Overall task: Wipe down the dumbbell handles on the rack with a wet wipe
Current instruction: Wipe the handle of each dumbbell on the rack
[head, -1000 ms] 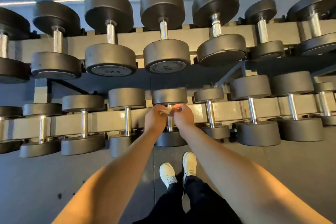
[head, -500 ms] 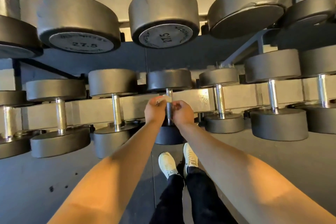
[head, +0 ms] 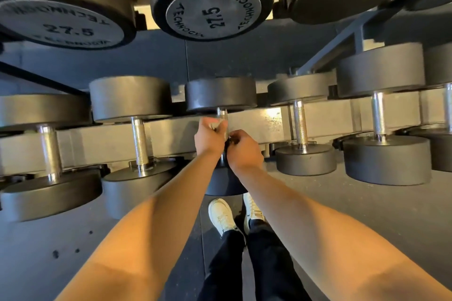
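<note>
Two Hands Closed Round One Knurled Handle on the Lower Rack Row

Both hands meet on the knurled chrome dumbbell handle (head: 222, 115), the landmark for everything below. Left hand (head: 209, 135), curled tight against the handle's left side just under the dark round upper head (head: 220, 94), pinches a small pale scrap that is probably the white wet wipe (head: 215, 126); mostly buried under the fingers, so not certain. Right hand (head: 243, 149), lower and to the handle's right, fingers bent inward; whether these grip the bar, the wipe's other end or nothing cannot be told. Wrapped from opposite sides, presumably so the cloth circles the whole bar and reaches into the knurling. Handle stands near upright because the grey steel rack rail (head: 259, 124) cradles the dumbbell behind it, leaving the bar bare for wiping. Lower head (head: 221, 182) sits directly below the handle, half hidden by the wrists. Neighbouring chrome handles (head: 140, 140) and (head: 300, 124) to either side, untouched. Large black plates stamped 27.5 (head: 212, 13) hang well above the handle.

Against half a second ago: view much closer to the handle and tipped further under the upper row, so the 27.5 plates loom larger. Left hand a little higher toward the upper head; right hand lower than its partner, where both sat nearly level before. Wipe less visible now than then. White shoes (head: 221, 215) below the handle, about as they were.
</note>
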`<state>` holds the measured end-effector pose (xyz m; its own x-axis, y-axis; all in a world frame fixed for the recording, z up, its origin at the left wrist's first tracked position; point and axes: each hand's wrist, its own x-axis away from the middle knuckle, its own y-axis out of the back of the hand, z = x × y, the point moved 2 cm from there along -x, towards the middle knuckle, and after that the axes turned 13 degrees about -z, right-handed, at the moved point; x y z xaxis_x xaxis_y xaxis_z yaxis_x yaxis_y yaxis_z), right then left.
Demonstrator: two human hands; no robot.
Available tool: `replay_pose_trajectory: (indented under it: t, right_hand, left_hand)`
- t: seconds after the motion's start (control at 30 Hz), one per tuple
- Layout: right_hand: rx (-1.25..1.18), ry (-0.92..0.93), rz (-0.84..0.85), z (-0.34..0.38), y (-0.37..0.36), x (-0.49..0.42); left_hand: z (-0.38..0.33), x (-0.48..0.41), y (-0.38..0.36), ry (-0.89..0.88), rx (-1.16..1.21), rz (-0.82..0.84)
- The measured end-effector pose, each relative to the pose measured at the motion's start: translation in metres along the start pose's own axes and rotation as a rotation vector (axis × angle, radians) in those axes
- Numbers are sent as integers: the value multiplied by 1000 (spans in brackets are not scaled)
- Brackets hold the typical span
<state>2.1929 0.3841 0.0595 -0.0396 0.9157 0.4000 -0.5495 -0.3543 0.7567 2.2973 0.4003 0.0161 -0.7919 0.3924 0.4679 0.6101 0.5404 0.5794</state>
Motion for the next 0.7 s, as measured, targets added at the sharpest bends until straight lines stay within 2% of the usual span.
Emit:
replay_pose_trajectory:
  t: [0.13, 0.3, 0.43, 0.7]
  right_hand:
    - [-10, -28, 7, 2, 0, 2]
    - [-56, -41, -33, -1, 2, 0]
    - [-114, -27, -82, -4, 0, 0]
    - [-170, -52, -131, -7, -2, 0]
  left_hand:
    - [11, -2, 7, -27, -138, 73]
    - [-7, -16, 3, -51, 59, -44]
    - [-8, -18, -8, -13, 104, 8]
    - [31, -10, 0, -36, -234, 277]
